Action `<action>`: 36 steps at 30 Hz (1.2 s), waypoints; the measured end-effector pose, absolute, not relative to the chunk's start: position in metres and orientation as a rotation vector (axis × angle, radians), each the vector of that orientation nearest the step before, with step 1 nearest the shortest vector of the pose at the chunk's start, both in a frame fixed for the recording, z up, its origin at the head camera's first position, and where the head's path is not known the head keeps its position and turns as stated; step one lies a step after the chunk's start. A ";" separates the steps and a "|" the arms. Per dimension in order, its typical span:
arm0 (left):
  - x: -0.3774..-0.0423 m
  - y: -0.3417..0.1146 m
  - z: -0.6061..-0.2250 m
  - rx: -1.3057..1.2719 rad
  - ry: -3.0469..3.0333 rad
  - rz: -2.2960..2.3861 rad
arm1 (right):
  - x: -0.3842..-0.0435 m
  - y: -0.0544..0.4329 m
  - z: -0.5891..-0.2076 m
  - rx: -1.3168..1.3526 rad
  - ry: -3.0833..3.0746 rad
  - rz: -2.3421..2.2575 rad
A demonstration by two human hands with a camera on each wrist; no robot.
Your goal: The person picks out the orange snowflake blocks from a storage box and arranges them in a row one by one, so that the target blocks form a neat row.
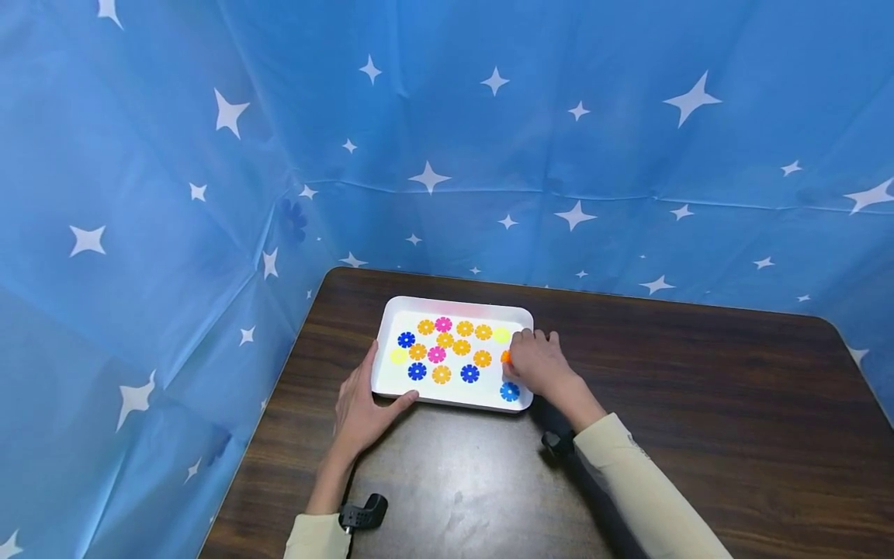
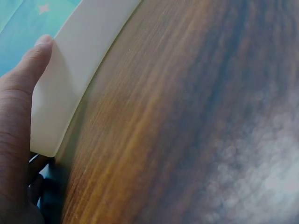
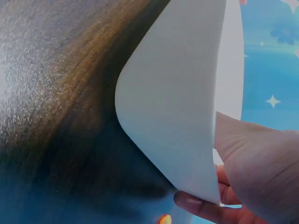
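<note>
A white rectangular tray (image 1: 489,399) on the table bears several flat notched discs, such as an orange disc (image 1: 441,375), a pink disc (image 1: 436,355), a dark blue disc (image 1: 470,373) and a yellow disc (image 1: 501,335). My left hand (image 1: 363,407) holds the tray's near left corner, its thumb along the front wall and its fingers at the left side. Over the right wall, my right hand (image 1: 539,361) grips the tray, fingertips showing outside it in the right wrist view. A red-orange disc (image 1: 506,357) lies beside that hand, partly covered. A lighter blue disc (image 1: 510,391) sits below it.
The dark wood-grain table (image 1: 698,388) extends far to the right of the tray. Blue cloth with white stars (image 1: 503,155) hangs behind the table and along its left. Black wrist devices, such as the left wrist camera (image 1: 363,512), are strapped over light sleeves.
</note>
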State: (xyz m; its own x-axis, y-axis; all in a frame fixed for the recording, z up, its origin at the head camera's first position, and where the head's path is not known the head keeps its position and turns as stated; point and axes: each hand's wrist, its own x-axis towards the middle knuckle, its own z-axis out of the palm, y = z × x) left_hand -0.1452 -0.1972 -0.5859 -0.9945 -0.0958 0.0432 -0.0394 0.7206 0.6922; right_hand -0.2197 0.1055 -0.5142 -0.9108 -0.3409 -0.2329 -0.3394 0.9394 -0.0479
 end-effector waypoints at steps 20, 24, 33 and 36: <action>-0.146 -0.196 -0.589 0.114 -2.834 -1.154 | -0.211 0.117 -0.480 -0.514 2.957 0.019; -0.146 -0.196 -0.589 0.117 -2.833 -1.154 | -0.211 0.124 -0.473 -0.509 2.980 0.013; -0.147 -0.195 -0.587 0.134 -2.846 -1.154 | -0.214 0.151 -0.471 -0.468 3.022 0.007; -0.147 -0.195 -0.587 0.133 -2.856 -1.160 | -0.214 0.163 -0.473 -0.455 3.026 -0.006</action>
State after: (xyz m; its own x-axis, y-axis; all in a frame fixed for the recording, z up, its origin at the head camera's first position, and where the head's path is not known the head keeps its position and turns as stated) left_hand -0.1468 -0.1945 -0.5869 -0.9947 -0.1010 0.0196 -0.0588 0.7138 0.6979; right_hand -0.2143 0.1628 -0.4733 -0.9526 -0.2936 -0.0799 -0.2933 0.9559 -0.0162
